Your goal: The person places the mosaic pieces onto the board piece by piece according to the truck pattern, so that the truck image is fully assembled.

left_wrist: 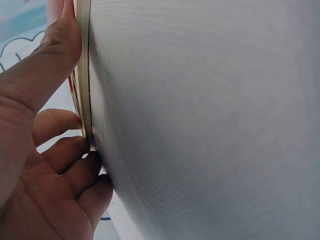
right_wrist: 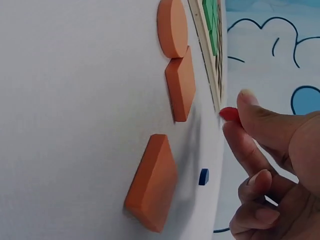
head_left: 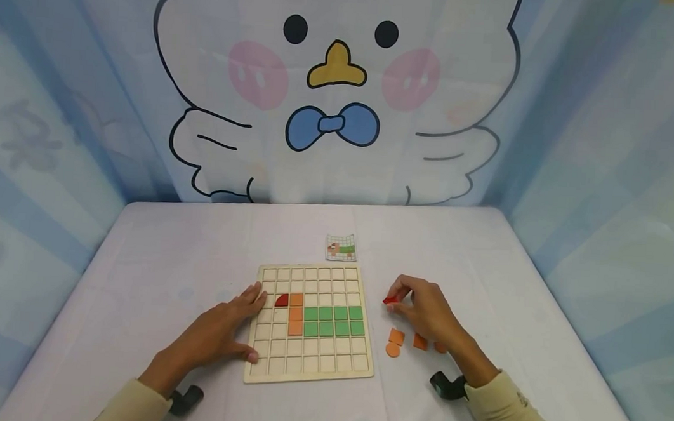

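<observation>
Before you, the grid board (head_left: 310, 364) lies on the table (head_left: 140, 257), tiles (head_left: 326, 313) in its middle rows, the card (head_left: 341, 249) behind its right half. Your left hand (head_left: 225, 325) rests along its left edge. Right of the board lie loose pieces (head_left: 392, 349), with your right hand (head_left: 428, 309) just behind.
</observation>
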A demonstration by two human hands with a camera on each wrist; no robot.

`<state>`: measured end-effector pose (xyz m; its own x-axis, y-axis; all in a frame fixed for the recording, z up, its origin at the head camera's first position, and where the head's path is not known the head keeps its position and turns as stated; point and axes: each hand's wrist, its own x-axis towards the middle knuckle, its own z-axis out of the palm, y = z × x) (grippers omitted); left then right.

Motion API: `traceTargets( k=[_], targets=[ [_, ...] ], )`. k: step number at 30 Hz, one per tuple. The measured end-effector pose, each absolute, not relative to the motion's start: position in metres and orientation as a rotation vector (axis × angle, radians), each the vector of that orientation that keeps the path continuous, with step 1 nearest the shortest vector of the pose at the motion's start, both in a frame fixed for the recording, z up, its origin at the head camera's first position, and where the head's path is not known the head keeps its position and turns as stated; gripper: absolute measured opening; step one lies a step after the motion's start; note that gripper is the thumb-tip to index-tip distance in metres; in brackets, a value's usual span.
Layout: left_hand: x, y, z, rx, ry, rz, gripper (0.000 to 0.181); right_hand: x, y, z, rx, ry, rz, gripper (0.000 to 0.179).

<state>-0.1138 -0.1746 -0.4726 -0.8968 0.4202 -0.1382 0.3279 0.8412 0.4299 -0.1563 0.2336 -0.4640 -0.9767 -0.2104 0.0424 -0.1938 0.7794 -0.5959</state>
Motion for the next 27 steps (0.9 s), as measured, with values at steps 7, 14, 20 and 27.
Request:
traceTargets(
  k=[7, 14, 20, 27],
  targets=[
    [-0.114, -0.175, -0.473, 0.576, 2.793, 0.587, 0.120, -0.157, 0.223, -0.453, -0.424, 2.954, -1.050, 0.017],
    [-0.114, -0.175, -0.474, 0.563, 2.794, 0.583, 0.120, -0.161, 0.202, -0.445, -0.475, 2.971, -1.114, 0.013],
    [-0.114, -0.175, -0.473, 0.562, 2.794, 0.579, 0.120, -0.164, 0.179, -0.441, -0.567, 2.912, -1.161, 0.014],
    [-0.114, -0.175, -0.471, 0.556, 2.788, 0.580, 0.120, -0.167, 0.145, -0.438, -0.680, 2.810, -1.198, 0.014]
  ],
)
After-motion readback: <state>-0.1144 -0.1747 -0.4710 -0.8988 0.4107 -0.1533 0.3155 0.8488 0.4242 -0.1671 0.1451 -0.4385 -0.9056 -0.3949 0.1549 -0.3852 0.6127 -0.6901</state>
